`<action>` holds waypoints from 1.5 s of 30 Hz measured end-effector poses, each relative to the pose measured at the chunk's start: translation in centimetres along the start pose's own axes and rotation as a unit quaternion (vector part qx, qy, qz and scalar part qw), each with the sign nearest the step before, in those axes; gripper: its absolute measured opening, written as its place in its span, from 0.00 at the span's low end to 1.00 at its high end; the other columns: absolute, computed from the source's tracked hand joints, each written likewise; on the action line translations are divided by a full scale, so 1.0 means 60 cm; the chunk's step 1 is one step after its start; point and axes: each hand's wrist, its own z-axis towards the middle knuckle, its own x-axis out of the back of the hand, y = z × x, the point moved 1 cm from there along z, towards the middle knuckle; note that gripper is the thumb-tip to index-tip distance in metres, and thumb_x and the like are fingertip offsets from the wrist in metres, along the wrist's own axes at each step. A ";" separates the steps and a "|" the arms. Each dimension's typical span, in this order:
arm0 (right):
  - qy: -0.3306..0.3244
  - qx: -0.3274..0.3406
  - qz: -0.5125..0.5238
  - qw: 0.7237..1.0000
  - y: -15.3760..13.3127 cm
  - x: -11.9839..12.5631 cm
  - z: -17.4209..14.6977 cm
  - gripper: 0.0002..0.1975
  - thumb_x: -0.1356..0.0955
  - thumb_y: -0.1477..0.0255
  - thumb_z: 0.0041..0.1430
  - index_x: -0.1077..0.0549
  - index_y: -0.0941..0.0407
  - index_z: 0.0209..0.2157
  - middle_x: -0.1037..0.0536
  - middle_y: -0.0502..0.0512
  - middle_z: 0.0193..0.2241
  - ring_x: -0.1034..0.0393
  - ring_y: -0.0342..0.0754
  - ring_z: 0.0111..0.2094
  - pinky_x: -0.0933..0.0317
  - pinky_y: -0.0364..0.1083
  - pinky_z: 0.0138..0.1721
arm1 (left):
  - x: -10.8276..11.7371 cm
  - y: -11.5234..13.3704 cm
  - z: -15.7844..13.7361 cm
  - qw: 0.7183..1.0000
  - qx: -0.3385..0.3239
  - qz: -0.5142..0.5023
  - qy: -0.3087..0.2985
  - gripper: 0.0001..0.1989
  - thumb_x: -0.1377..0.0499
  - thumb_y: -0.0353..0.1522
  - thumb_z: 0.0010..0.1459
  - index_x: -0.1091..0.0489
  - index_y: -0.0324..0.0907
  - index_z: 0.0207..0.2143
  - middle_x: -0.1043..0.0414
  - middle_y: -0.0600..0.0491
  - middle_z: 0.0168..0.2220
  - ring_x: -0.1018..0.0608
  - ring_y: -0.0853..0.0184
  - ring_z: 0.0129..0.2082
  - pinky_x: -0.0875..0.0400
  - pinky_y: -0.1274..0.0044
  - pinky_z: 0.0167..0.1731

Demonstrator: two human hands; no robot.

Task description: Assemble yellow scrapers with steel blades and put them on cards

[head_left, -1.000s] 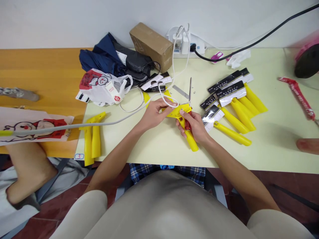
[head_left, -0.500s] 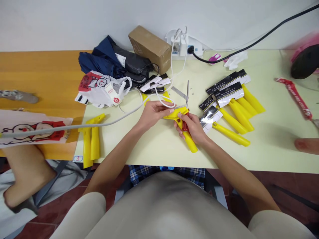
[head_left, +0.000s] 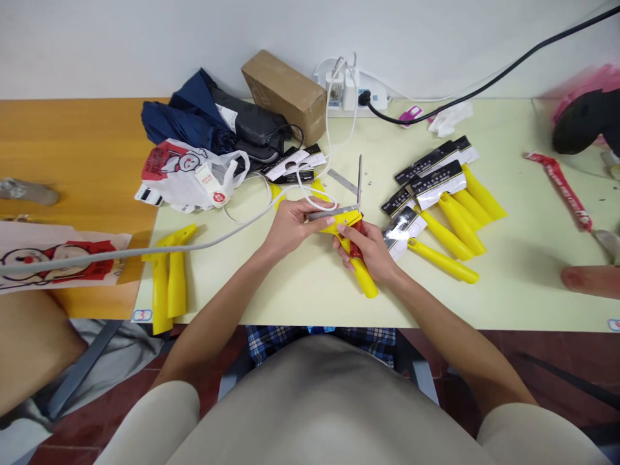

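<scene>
Over the table, between my hands, is a yellow scraper (head_left: 364, 278), its handle slanting down to the right. My left hand (head_left: 289, 227) pinches the end of its head, where a grey metal blade (head_left: 345, 210) lies along the top edge. My right hand (head_left: 372, 248) is closed around the scraper's neck, thumb on the yellow head. That hand also grips a red-handled screwdriver (head_left: 357, 240), whose thin shaft points up past the blade. Another flat metal blade (head_left: 343, 181) lies on the table beyond, near a few tiny metal pieces (head_left: 369, 183).
Yellow scrapers in black-and-white packaging (head_left: 462, 223) lie to the right. Two bare yellow scrapers (head_left: 177, 278) lie left. A white cable (head_left: 227, 236) crosses above the table. Behind are a plastic bag (head_left: 184, 174), cardboard box (head_left: 285, 93) and power strip (head_left: 372, 97). A person's finger (head_left: 591, 281) shows at right.
The view has shifted slightly. My left hand has moved a little off the scraper head, and more of the grey blade shows above it. Both hands keep their holds.
</scene>
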 end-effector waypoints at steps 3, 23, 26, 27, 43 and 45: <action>0.000 -0.004 0.003 1.000 -0.001 0.000 0.000 0.24 0.23 0.50 0.69 0.26 0.58 0.40 0.23 0.53 0.29 0.34 0.41 0.21 0.37 0.42 0.17 | -0.001 0.004 -0.003 1.000 0.005 0.010 -0.006 0.21 0.16 0.44 0.50 0.09 0.46 0.43 0.12 0.45 0.49 0.13 0.53 0.53 0.16 0.61 0.60; -0.009 -0.004 0.023 1.000 0.007 0.002 0.004 0.23 0.23 0.52 0.67 0.30 0.56 0.42 0.24 0.51 0.28 0.35 0.42 0.21 0.36 0.41 0.17 | -0.006 0.011 -0.009 0.999 0.001 0.027 -0.017 0.20 0.18 0.45 0.54 0.09 0.48 0.47 0.12 0.45 0.50 0.13 0.53 0.54 0.18 0.61 0.63; -0.004 -0.004 0.020 1.000 0.005 0.001 0.002 0.24 0.21 0.53 0.66 0.28 0.57 0.41 0.21 0.53 0.32 0.34 0.40 0.21 0.37 0.41 0.16 | -0.005 0.009 -0.007 0.999 -0.006 0.022 -0.027 0.19 0.18 0.44 0.54 0.09 0.49 0.47 0.12 0.45 0.50 0.13 0.54 0.54 0.19 0.62 0.62; -0.002 -0.004 0.018 1.000 0.004 0.000 0.001 0.24 0.21 0.53 0.67 0.28 0.58 0.41 0.20 0.54 0.33 0.34 0.40 0.20 0.37 0.41 0.16 | -0.005 0.009 -0.007 0.999 -0.006 0.020 -0.032 0.19 0.18 0.43 0.54 0.09 0.50 0.47 0.12 0.46 0.50 0.13 0.54 0.54 0.19 0.62 0.62; 0.010 -0.003 0.048 0.999 -0.009 -0.003 0.002 0.24 0.19 0.55 0.63 0.27 0.59 0.39 0.22 0.53 0.33 0.35 0.39 0.21 0.39 0.40 0.14 | 0.012 0.015 -0.003 0.999 0.038 0.025 0.001 0.21 0.20 0.46 0.56 0.10 0.45 0.47 0.10 0.45 0.46 0.10 0.55 0.46 0.14 0.66 0.51; 0.008 -0.004 0.048 0.999 -0.009 -0.003 0.002 0.23 0.19 0.56 0.63 0.27 0.59 0.39 0.21 0.53 0.34 0.35 0.39 0.21 0.39 0.41 0.14 | 0.013 0.015 -0.002 0.999 0.046 0.017 -0.001 0.20 0.19 0.44 0.55 0.10 0.44 0.47 0.10 0.46 0.44 0.10 0.55 0.45 0.14 0.66 0.50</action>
